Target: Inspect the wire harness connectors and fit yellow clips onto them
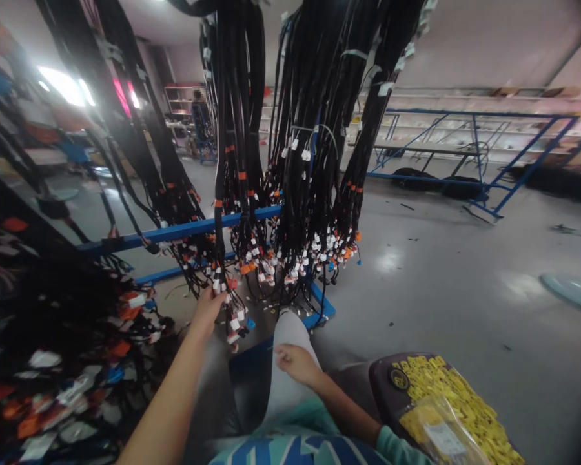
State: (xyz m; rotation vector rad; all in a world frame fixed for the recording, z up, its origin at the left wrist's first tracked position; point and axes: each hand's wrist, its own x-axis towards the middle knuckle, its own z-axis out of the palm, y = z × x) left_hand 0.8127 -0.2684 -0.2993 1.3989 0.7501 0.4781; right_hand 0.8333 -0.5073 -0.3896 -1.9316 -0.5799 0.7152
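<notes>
Bundles of black wire harnesses (300, 194) hang down in front of me, their lower ends crowded with white, orange and blue connectors. My left hand (209, 311) is at the bottom of one bundle, its fingers closed round wires beside white connectors (217, 284). Below it dangle more connectors (237, 323) of that bundle. My right hand (290, 361) rests over my leg with its fingers curled; whether something small is between them cannot be made out.
A blue metal frame (188, 229) runs behind and under the harnesses. More harnesses (53, 310) fill the left side. At the lower right, a dark seat (385, 387) bears many small yellow pieces (455, 394) and a clear bag (440, 433). A blue rack (479, 155) stands farther back.
</notes>
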